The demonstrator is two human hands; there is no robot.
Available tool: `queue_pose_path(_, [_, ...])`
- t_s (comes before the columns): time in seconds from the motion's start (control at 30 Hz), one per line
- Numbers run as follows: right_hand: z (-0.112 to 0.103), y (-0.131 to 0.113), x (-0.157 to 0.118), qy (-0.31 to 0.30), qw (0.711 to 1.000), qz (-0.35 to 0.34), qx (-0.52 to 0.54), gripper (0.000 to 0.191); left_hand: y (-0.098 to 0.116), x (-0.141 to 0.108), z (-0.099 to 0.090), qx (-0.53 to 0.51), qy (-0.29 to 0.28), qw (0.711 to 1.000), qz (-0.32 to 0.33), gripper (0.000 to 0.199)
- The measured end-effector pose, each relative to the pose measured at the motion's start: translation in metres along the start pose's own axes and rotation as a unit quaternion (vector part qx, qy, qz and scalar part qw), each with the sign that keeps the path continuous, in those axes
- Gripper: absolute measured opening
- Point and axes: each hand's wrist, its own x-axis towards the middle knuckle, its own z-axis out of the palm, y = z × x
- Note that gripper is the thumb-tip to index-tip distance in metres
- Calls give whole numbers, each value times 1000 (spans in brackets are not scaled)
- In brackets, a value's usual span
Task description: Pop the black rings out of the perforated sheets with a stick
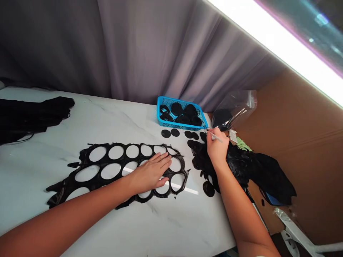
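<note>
A black sheet with rows of round holes (100,177) lies flat on the white marbled table (112,121). My left hand (153,171) rests on its right part, palm down, fingers stretched out. Over the right side of the table, my right hand (217,146) is closed around a thin, light-coloured tool (215,136), its tip near the blue basket's lower right corner. Beneath and beside this hand is a heap of black material (238,164). Loose black discs (166,133) lie between the sheet and the basket, and another disc (208,189) is left of my right forearm.
Black discs and rings fill the blue basket (182,125) at the back. A clear plastic bag (241,101) stands to its right, before a brown cardboard wall (289,125). More black material (34,114) lies far left. A bright lamp (281,43) crosses the upper right.
</note>
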Motion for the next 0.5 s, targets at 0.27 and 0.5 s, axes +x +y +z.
queue_pose_path(0.27, [-22,-63,-32,-345,718,221,563,33,10,9,-39,-338,63,921,-184,63])
queue_pose_path(0.5, [-21,-100,-55,-426,520,306,674,38,21,9,-64,-722,28,643,-256,45])
